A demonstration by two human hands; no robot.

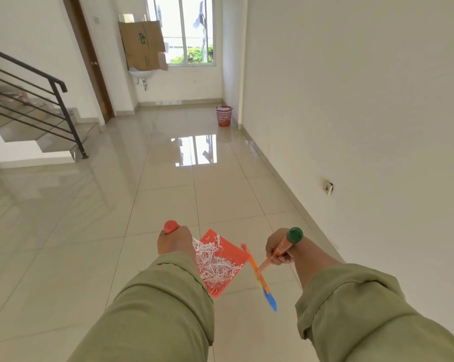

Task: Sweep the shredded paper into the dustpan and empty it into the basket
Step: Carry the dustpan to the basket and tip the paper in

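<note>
My left hand (174,242) grips the red-capped handle of an orange dustpan (228,250), which hangs above the floor low in the middle of the view. Its tray holds a heap of white shredded paper (212,265). My right hand (279,250) grips the orange broom (262,274) by its green-capped stick; the broom's orange and blue head hangs just right of the dustpan. A red mesh basket (224,115) with shredded paper in it stands far ahead on the floor, by the right wall.
Glossy beige tiles (168,192) run from me to the basket. A staircase with a black railing (37,100) is on the left. A white wall (351,100) runs along the right. A sink (141,74) with cardboard boxes (142,45) and a window are at the far end.
</note>
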